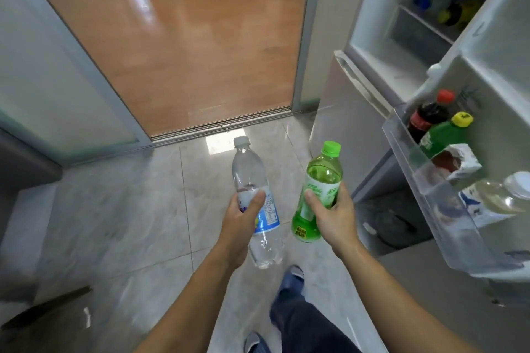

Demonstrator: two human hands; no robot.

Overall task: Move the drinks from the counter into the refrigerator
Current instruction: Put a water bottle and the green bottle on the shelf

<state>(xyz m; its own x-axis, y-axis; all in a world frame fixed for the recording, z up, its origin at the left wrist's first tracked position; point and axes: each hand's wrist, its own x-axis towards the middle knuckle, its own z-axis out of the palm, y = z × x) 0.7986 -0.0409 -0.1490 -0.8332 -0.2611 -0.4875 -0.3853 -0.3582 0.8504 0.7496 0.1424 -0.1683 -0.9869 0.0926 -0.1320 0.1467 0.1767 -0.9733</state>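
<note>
Clear bottle (253, 180): white cap, blue-and-white label, held upright above the tiled floor, leaning slightly left. Green bottle (318, 195): green cap, pale label, upright just to its right, not touching it. Refrigerator (381, 66) on the right, door open; door shelf (424, 180) holds a red-capped dark bottle (427, 116) and a yellow-capped green bottle (443, 135).

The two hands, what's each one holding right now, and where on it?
The left hand grips the clear bottle around its labelled middle. The right hand grips the green bottle around its labelled middle too.
</note>
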